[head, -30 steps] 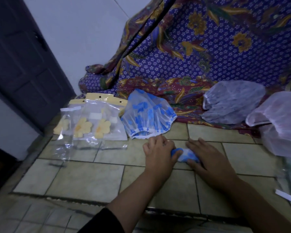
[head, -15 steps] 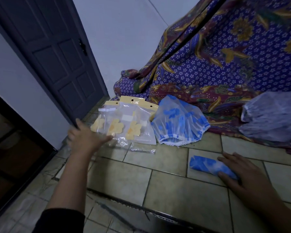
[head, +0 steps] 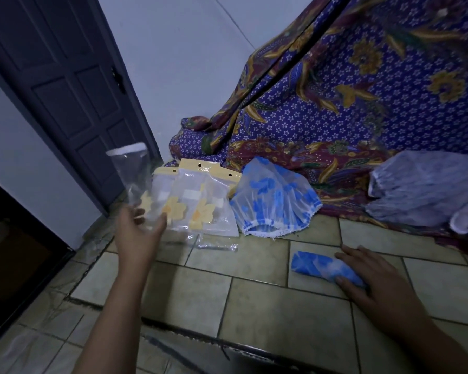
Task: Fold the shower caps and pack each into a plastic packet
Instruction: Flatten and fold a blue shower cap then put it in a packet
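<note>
A folded blue-and-white shower cap (head: 324, 268) lies rolled on the tiled floor (head: 260, 306). My right hand (head: 373, 284) rests on its right end, fingers laid over it. My left hand (head: 138, 233) is raised at the left and pinches the bottom of a clear plastic packet (head: 131, 176), which stands upright in the air with its white strip on top. An unfolded blue-flowered shower cap (head: 276, 203) sits behind, at the edge of the cloth.
Packets with yellow headers and yellow flowers (head: 197, 203) lie beside my left hand, with a loose clear packet (head: 216, 245) in front. Pale shower caps (head: 422, 190) sit at the right on the purple patterned cloth (head: 362, 117). A dark door (head: 73, 85) stands at the left.
My left hand left the folded cap, reached left to the packets and now holds a clear packet lifted off the floor. My right hand stayed on the folded cap.
</note>
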